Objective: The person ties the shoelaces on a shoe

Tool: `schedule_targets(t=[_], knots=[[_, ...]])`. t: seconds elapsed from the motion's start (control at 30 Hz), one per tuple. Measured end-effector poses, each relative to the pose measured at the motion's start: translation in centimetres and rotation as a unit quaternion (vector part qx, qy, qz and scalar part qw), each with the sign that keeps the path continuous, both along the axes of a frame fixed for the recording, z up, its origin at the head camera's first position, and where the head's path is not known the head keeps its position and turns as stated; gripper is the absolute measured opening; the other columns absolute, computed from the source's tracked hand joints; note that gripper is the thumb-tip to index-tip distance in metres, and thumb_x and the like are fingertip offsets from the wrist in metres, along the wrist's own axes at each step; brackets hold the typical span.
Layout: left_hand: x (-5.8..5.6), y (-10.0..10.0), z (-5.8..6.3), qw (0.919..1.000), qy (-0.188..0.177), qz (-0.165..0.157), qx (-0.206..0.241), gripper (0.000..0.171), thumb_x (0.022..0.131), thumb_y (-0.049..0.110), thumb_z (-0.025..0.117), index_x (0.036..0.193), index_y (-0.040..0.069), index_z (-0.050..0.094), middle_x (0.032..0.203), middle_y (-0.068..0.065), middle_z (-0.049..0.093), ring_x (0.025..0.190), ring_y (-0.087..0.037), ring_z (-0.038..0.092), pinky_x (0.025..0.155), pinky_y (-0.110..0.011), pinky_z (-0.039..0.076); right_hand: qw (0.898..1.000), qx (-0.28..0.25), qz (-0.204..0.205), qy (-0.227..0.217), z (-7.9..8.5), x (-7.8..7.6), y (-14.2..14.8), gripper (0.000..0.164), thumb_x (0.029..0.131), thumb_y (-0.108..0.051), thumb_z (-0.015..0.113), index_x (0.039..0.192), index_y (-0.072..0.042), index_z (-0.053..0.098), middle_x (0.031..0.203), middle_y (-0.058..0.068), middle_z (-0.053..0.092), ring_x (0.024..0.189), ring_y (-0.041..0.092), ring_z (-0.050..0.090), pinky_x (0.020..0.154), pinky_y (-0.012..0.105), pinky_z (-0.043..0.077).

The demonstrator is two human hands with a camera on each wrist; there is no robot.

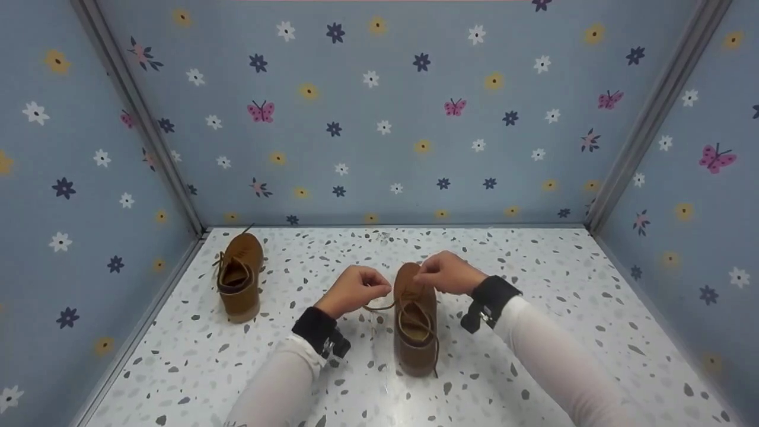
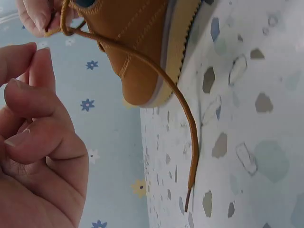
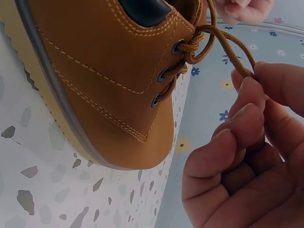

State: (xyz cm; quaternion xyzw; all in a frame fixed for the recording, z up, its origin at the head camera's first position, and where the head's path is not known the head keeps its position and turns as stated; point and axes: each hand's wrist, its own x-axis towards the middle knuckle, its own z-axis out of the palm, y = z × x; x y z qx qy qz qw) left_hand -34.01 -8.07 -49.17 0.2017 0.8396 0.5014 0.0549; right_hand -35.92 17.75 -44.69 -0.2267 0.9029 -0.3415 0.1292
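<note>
A brown lace-up shoe [image 1: 409, 350] stands upright between my hands, toe pointing away. At its tongue my right hand [image 1: 452, 273] pinches a loop of brown shoelace [image 3: 232, 52] between thumb and index finger. Just left of the shoe is my left hand [image 1: 354, 289]. Its thumb and index fingertips meet and the other fingers are curled, with no lace showing between them in the left wrist view. One lace end [image 2: 194, 147] hangs past this hand to the floor. Another lace strand [image 1: 437, 356] drapes over the shoe's opening and down its right side.
A matching brown shoe [image 1: 242, 299] stands at the left, with its laces loose. The speckled white floor [image 1: 516, 367] is bounded by a blue flowered wall [image 1: 379, 166] at the back and similar panels on both sides. Both wrists wear black bands [image 1: 497, 296].
</note>
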Motion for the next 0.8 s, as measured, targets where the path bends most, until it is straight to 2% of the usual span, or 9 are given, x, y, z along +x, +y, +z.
schedule_targets(t=[0.13, 0.3, 0.43, 0.6, 0.8], knots=[[-0.5, -0.1, 0.2, 0.9996, 0.012, 0.027, -0.005, 0.009, 0.087, 0.027, 0.071, 0.087, 0.019, 0.075, 0.083, 0.003, 0.071, 0.073, -0.01, 0.06, 0.065, -0.025, 0.049, 1.0, 0.0, 0.0, 0.0, 0.1, 0.1, 0.0, 0.019, 0.091, -0.034, 0.066, 0.081, -0.02, 0.074, 0.081, 0.017, 0.068, 0.058, 0.008, 0.052, 0.056, 0.024, 0.044], [-0.9, 0.1, 0.4, 0.9992, 0.015, 0.03, -0.021, 0.008, 0.088, 0.027, 0.069, 0.089, 0.02, 0.074, 0.085, 0.001, 0.07, 0.066, -0.01, 0.058, 0.06, -0.025, 0.049, 1.0, -0.003, 0.002, -0.005, 0.0, 0.1, 0.0, 0.019, 0.092, -0.033, 0.064, 0.082, -0.02, 0.074, 0.082, 0.021, 0.069, 0.057, 0.008, 0.052, 0.055, 0.025, 0.045], [-1.3, 0.3, 0.4, 0.9994, 0.004, 0.012, -0.032, 0.008, 0.088, 0.029, 0.07, 0.092, 0.022, 0.073, 0.089, 0.001, 0.07, 0.069, -0.01, 0.059, 0.061, -0.026, 0.05, 1.0, -0.001, 0.003, 0.0, 0.0, 0.0, 0.0, 0.019, 0.092, -0.033, 0.064, 0.082, -0.021, 0.074, 0.083, 0.022, 0.069, 0.057, 0.008, 0.053, 0.055, 0.025, 0.045], [-1.8, 0.8, 0.5, 0.9986, -0.006, -0.026, -0.046, 0.015, 0.087, 0.034, 0.071, 0.096, 0.023, 0.073, 0.093, 0.004, 0.07, 0.077, -0.012, 0.061, 0.067, -0.028, 0.051, 1.0, 0.0, 0.003, 0.0, 0.0, -0.1, -0.1, 0.019, 0.092, -0.034, 0.065, 0.082, -0.02, 0.074, 0.085, 0.023, 0.07, 0.057, 0.008, 0.053, 0.055, 0.024, 0.045], [-2.1, 1.3, 0.4, 0.9975, -0.008, -0.056, -0.042, 0.017, 0.088, 0.039, 0.07, 0.098, 0.026, 0.074, 0.094, 0.005, 0.071, 0.072, -0.012, 0.061, 0.062, -0.026, 0.049, 1.0, 0.005, -0.005, 0.002, 0.0, -0.1, -0.2, 0.02, 0.091, -0.035, 0.065, 0.08, -0.022, 0.074, 0.083, 0.02, 0.071, 0.058, 0.009, 0.054, 0.056, 0.024, 0.045]])
